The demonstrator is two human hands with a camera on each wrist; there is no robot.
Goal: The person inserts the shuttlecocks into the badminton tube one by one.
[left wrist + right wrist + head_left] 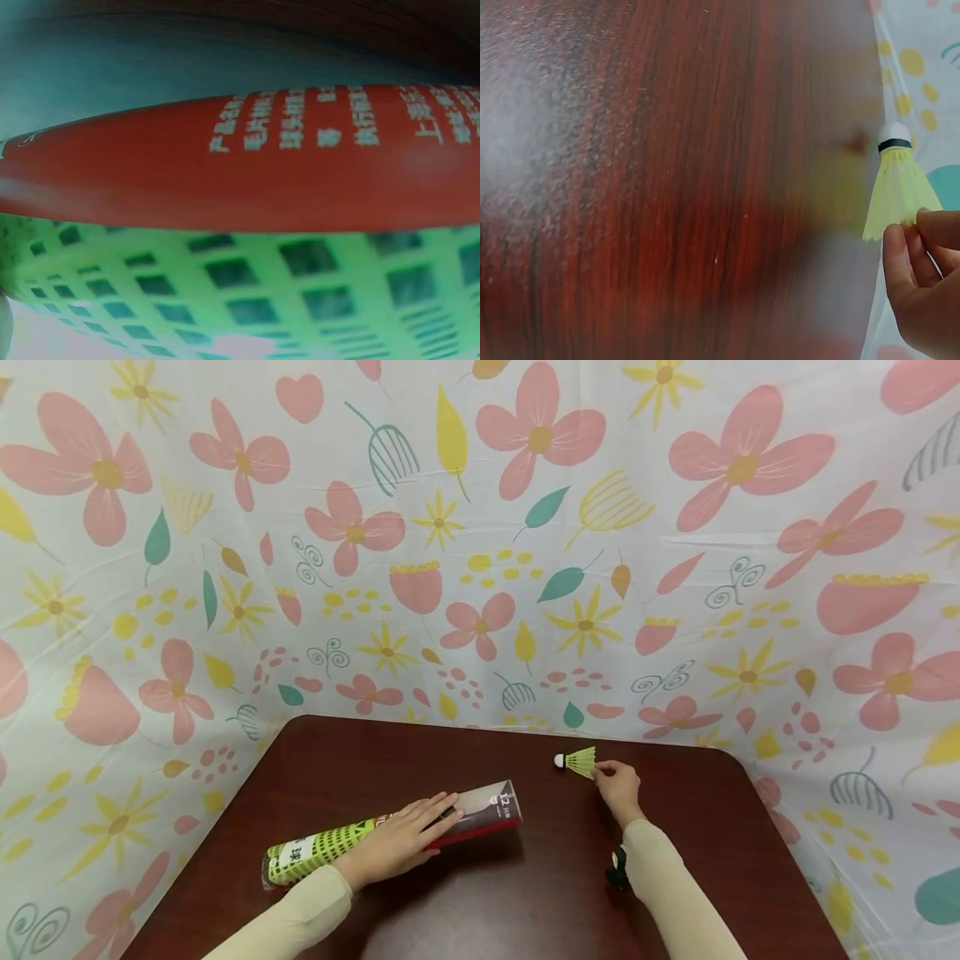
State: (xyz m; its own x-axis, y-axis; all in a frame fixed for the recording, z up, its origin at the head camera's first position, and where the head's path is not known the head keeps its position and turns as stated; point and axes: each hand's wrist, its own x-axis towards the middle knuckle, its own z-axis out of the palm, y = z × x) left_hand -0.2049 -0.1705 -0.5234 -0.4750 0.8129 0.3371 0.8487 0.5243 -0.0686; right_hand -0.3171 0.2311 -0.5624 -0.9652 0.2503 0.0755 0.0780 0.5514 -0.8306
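A badminton shuttlecock tube (480,810), yellow-green meshed at its left end and dark grey toward the right, lies slantwise on the table. My left hand (405,843) rests across its middle, fingers laid over the top and thumb along the near side. The left wrist view is filled by the tube's red panel (315,165) with white print. My right hand (619,789) pinches a yellow shuttlecock (581,762) by the rim of its skirt. In the right wrist view the white cork with its black band points up, away from the fingertips (896,255).
The dark red-brown wooden table (525,893) has rounded far corners. A flower-printed cloth (465,568) hangs behind it and along both sides. A black wrist device (618,870) sits at my right cuff.
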